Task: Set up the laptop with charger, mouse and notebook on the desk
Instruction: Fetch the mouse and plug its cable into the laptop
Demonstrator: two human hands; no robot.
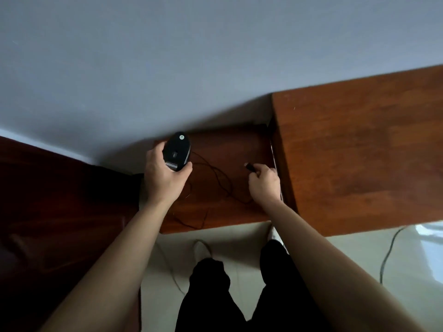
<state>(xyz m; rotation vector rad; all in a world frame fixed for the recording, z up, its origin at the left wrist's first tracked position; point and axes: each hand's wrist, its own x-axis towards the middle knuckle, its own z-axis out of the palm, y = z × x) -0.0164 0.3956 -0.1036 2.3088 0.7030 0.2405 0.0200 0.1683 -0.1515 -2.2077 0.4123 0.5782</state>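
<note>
Above the counter (223, 149), fingers of the left hand (163, 174) grip the upturned mouse (178, 149), right hand (263, 185) pinching its plug (249, 167) at three o'clock; mouse hookup in hand, likely needing a laptop port next.

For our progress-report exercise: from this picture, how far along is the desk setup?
Done: nothing visible; the desk in view shows no laptop, charger or notebook. In hand: the left hand grips the mouse, underside showing; the right hand pinches its USB plug, cable trailing between. Left: placing the mouse and everything else.
</note>
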